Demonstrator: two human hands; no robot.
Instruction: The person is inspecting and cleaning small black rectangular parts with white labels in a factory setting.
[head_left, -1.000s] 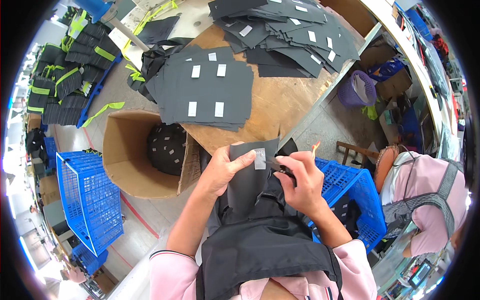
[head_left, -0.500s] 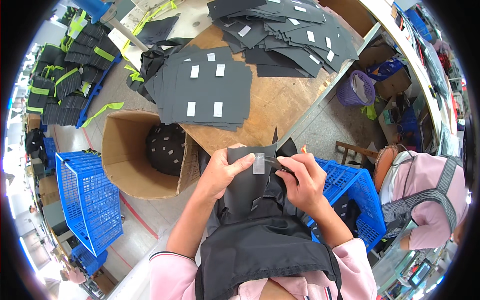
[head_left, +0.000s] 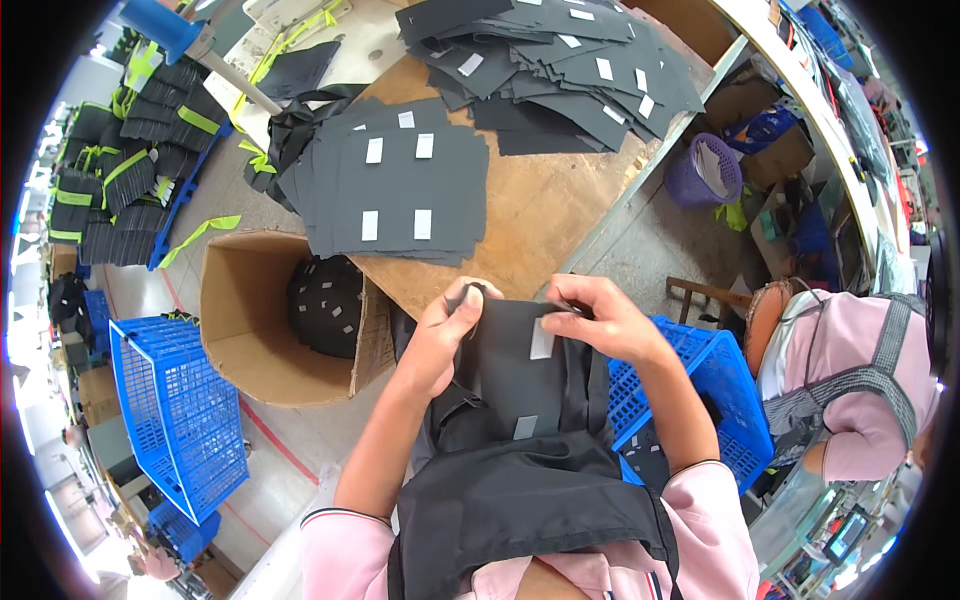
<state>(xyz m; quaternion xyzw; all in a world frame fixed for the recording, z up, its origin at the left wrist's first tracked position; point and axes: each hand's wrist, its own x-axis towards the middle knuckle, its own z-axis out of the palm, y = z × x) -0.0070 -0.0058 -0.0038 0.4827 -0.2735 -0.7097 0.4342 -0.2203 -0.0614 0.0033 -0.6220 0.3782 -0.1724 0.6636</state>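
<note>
Dark panel (head_left: 510, 365) is over the lap, upper end raised between the hands, lower end down at the black apron (head_left: 530, 500). It carries two pale patches: upper patch (head_left: 541, 342) at the right thumb, lower patch (head_left: 525, 428) near the apron.

Left hand (head_left: 445, 330) is pinching the upper left edge, which curls there. If we pull harder on that side, panel may skew or crease. Right hand (head_left: 605, 318): thumb and fingers bent in at the upper right; we can't tell what they grip, the hand hides it. Weak hold there and that corner could slip. Thumb rubbing the upper patch could lift it. Dark cloth (head_left: 585, 395) lies behind the panel; dark on dark, we could catch the wrong layer.

Further out: stack (head_left: 395, 190) on the wooden table (head_left: 535, 225) reaches the edge by the cardboard box (head_left: 250, 300); a bump could slide sheets in. Looser pile (head_left: 560, 85) overlaps at odd angles, so tugging one could drag others. Blue crate (head_left: 745, 410) is beside the right forearm; an elbow swing might knock it.
</note>
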